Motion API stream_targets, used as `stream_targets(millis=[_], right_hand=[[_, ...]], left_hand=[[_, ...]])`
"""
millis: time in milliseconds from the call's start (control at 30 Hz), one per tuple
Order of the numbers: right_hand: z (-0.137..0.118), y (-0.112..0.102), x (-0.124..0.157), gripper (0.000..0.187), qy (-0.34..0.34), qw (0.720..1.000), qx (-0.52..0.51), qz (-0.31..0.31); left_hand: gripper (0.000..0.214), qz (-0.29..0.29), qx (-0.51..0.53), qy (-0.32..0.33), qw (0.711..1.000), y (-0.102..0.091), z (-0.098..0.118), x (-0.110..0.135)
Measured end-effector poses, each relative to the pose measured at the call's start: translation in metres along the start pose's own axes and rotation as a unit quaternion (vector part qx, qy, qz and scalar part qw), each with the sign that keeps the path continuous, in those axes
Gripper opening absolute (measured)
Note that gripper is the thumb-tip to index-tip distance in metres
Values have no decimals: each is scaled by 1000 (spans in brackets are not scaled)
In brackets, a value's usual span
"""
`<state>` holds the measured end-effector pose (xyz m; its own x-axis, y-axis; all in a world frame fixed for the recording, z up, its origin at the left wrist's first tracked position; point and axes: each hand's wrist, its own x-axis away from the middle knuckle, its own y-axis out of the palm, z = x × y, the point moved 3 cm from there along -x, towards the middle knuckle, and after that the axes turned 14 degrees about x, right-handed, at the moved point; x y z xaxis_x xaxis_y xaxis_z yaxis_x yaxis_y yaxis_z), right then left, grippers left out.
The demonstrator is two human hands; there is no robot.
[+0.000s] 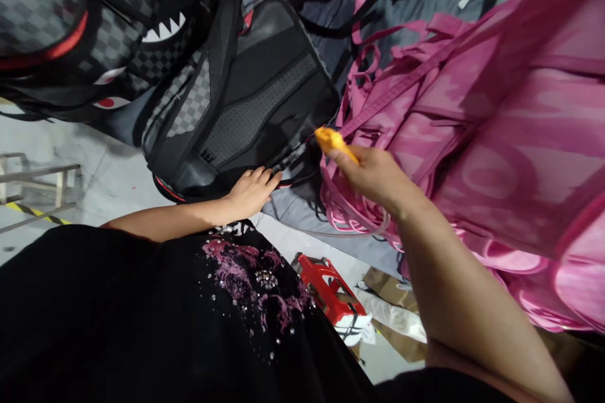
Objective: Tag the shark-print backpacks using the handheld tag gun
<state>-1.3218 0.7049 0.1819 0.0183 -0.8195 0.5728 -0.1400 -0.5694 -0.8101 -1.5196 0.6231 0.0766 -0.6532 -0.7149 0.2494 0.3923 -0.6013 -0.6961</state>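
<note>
My left hand rests on the lower edge of a black and grey checkered backpack that lies back-side up, its fingers curled over the rim. My right hand is closed around a small orange tool, whose tip points at the backpack's right corner. A black shoulder strap runs across the backpack's padded mesh back.
A heap of pink backpacks and straps fills the right side. Another checkered bag with a shark-mouth print lies at upper left. A red plastic stool and cardboard stand on the floor below. A metal frame is at far left.
</note>
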Motion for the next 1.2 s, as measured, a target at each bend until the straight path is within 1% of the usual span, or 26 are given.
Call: stream_targets(millis=[33, 133, 167, 267, 300, 400, 433, 500, 533, 567, 633, 667, 700, 767, 800, 833, 900, 933, 967, 1033, 1067, 1133, 1200], right_hand=[[-2, 2, 1, 55, 4, 1000, 11, 5], [-12, 16, 6, 46, -41, 997, 23, -66], [-14, 19, 7, 44, -42, 996, 33, -65], [-16, 22, 10, 43, 8, 997, 78, 14], [-18, 25, 12, 42, 3, 996, 84, 16], [-26, 36, 16, 39, -74, 992, 72, -69], [-26, 37, 17, 40, -70, 993, 74, -65], [-23, 35, 20, 44, -16, 995, 95, -3], [-22, 36, 23, 46, 5, 994, 105, 18], [-23, 39, 26, 46, 2, 994, 111, 13], [-26, 53, 35, 43, -64, 990, 111, -57], [-26, 59, 39, 42, -85, 986, 111, -86], [-25, 64, 42, 43, -85, 986, 114, -90], [-20, 67, 45, 47, -35, 990, 128, -38], [-17, 69, 46, 49, -17, 991, 135, -19], [-17, 71, 47, 49, -28, 990, 138, -20], [-19, 78, 50, 46, -88, 985, 138, -60], [-18, 81, 52, 45, -94, 983, 141, -74], [-16, 82, 53, 45, -77, 984, 145, -69], [-11, 82, 55, 46, -20, 988, 145, -40], [-9, 83, 56, 45, -12, 989, 142, -36], [-9, 87, 58, 42, -39, 990, 126, -51], [-8, 90, 61, 41, -40, 992, 111, -51]], left_hand=[[62, 0, 6, -2, 1000, 0, 1, 1], [62, 3, 35, -7, 999, -2, 2, 4], [62, 5, 40, -13, 999, -3, 2, 5], [64, 12, 31, -43, 999, -5, 3, 13], [64, 15, 24, -52, 998, -5, 3, 17], [66, 22, 15, -56, 998, -7, 6, 30], [65, 24, 14, -53, 998, -7, 7, 34], [63, 22, 12, -50, 998, -7, 10, 41], [61, 20, 11, -48, 999, -7, 11, 43], [60, 17, 11, -47, 999, -6, 13, 46], [58, 9, 18, -44, 999, -4, 16, 49], [57, 7, 25, -45, 999, -3, 17, 50], [56, 7, 36, -47, 998, -2, 18, 51], [55, 14, 76, -51, 996, -3, 19, 53], [52, 17, 109, -53, 993, -4, 17, 53], [48, 15, 148, -58, 987, -5, 15, 53], [39, 5, 231, -84, 969, -9, 7, 51], [37, 5, 263, -105, 959, -10, 2, 49], [35, 15, 283, -126, 951, -12, -4, 46], [31, 52, 288, -156, 943, -14, -14, 40], [29, 69, 280, -161, 944, -15, -18, 36], [28, 90, 260, -167, 947, -14, -24, 25], [29, 119, 235, -180, 948, -16, -29, 12]])
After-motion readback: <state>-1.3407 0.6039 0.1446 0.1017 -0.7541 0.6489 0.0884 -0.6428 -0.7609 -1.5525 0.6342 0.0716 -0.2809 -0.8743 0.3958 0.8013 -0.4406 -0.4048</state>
